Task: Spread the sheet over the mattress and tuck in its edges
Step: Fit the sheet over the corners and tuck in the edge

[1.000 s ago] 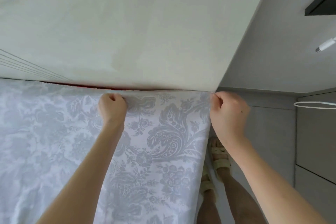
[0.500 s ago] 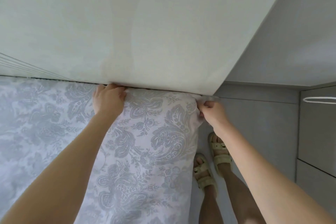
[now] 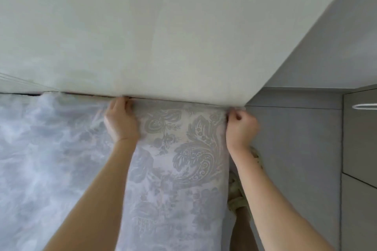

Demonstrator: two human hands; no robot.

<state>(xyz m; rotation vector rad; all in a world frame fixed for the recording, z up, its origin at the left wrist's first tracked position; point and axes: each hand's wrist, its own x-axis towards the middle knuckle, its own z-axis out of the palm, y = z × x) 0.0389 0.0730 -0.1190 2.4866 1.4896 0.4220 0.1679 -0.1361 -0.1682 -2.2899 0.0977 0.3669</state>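
A pale sheet (image 3: pixel 183 159) with a grey floral print covers the mattress across the lower left and middle of the view. Its far edge runs into the gap under the cream headboard (image 3: pixel 163 36). My left hand (image 3: pixel 120 122) presses that edge with its fingertips at the gap. My right hand (image 3: pixel 240 126) is closed on the sheet's far right corner, right at the headboard's lower corner. The mattress itself is hidden under the sheet. The left part of the sheet is blurred.
A grey tiled floor (image 3: pixel 295 149) lies to the right of the bed. My sandalled feet (image 3: pixel 236 197) stand close to the mattress side. A grey cabinet (image 3: pixel 361 144) with a white handle (image 3: pixel 365 106) stands at the far right.
The red strip seen at the gap one second ago is now covered. My left hand has shifted right along the far edge. My right hand stays at the corner.
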